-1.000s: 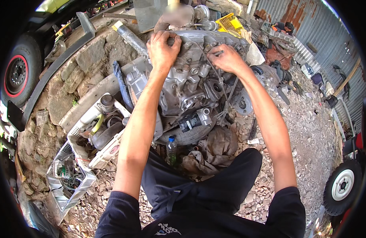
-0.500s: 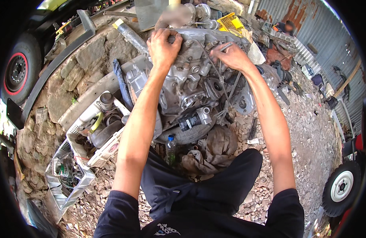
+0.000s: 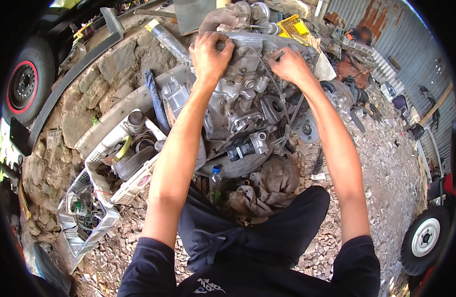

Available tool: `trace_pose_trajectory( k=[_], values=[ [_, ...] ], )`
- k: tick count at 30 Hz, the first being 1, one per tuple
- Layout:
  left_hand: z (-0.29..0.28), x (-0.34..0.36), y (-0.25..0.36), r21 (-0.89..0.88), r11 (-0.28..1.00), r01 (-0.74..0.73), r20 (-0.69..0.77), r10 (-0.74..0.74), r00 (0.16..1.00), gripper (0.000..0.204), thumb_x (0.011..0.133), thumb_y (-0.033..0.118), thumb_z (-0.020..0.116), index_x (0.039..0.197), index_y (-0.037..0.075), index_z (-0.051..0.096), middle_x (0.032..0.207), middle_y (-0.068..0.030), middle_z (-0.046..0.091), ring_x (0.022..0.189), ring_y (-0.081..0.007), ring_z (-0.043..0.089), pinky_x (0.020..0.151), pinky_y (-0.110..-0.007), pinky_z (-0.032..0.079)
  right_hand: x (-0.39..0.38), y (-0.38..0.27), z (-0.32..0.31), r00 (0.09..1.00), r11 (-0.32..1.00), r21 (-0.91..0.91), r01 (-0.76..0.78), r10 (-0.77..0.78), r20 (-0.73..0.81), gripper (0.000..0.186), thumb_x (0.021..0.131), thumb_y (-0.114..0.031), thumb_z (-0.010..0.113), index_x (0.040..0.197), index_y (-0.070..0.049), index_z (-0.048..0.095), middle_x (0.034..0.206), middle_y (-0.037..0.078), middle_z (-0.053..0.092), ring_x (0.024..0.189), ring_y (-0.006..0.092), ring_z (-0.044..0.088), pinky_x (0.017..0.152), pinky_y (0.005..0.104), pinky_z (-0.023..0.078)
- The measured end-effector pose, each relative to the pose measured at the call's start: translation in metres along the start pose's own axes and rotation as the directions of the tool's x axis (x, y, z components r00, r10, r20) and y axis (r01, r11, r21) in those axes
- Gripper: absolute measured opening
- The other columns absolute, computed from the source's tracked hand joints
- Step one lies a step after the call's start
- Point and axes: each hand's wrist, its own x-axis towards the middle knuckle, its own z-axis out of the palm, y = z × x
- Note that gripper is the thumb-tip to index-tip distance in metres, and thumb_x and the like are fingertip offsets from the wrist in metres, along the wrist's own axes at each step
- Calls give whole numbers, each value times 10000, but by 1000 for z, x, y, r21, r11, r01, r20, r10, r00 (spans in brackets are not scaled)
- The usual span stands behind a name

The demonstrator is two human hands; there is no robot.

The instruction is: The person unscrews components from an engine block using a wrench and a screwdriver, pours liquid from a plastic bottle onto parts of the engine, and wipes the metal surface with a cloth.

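A grey metal engine block (image 3: 238, 106) stands in front of me, with a cable running down across it. My left hand (image 3: 211, 55) rests at its far left upper edge. Its fingers curl around a dark round piece that they mostly hide. To the right, over the same upper edge, my right hand (image 3: 291, 65) pinches a short grey metal piece (image 3: 278, 56). Only part of that piece shows, so its kind is unclear. Low on the engine's near side sits a black cylindrical filter (image 3: 241, 149).
The engine lies on a tyre (image 3: 235, 166). Near my knees are a plastic bottle (image 3: 216, 183) and brown rags (image 3: 265, 188). White plastic crates (image 3: 100, 185) with parts stand left, by a stone wall (image 3: 72, 119). A person (image 3: 361, 35) is at the far right, near corrugated sheeting (image 3: 411, 39).
The view has shifted slightly. My right hand has turned a little, and the metal piece in it shows less than before. My left hand keeps its place on the engine.
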Motion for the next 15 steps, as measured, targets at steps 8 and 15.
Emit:
trace_pose_trajectory(
  k=[8, 15],
  values=[
    [-1, 0, 7, 7, 1000, 7, -21, -7, 1000, 155, 763, 213, 759, 813, 71, 724, 874, -114, 684, 955, -320, 626, 864, -417, 499, -2, 16, 15, 896, 928, -152, 340, -368, -250, 320, 901, -326, 651, 1010, -42, 751, 646, 162, 671, 548, 233, 665, 649, 359, 550],
    [2, -1, 3, 2, 1000, -22, -52, 22, 998, 142, 757, 197, 762, 818, 75, 724, 869, -93, 686, 946, -311, 626, 866, -415, 493, -12, 13, -1, 998, 984, 176, 11, -23, 65, 230, 893, -250, 681, 997, -61, 762, 569, 139, 635, 483, 197, 603, 528, 344, 495]
  ],
)
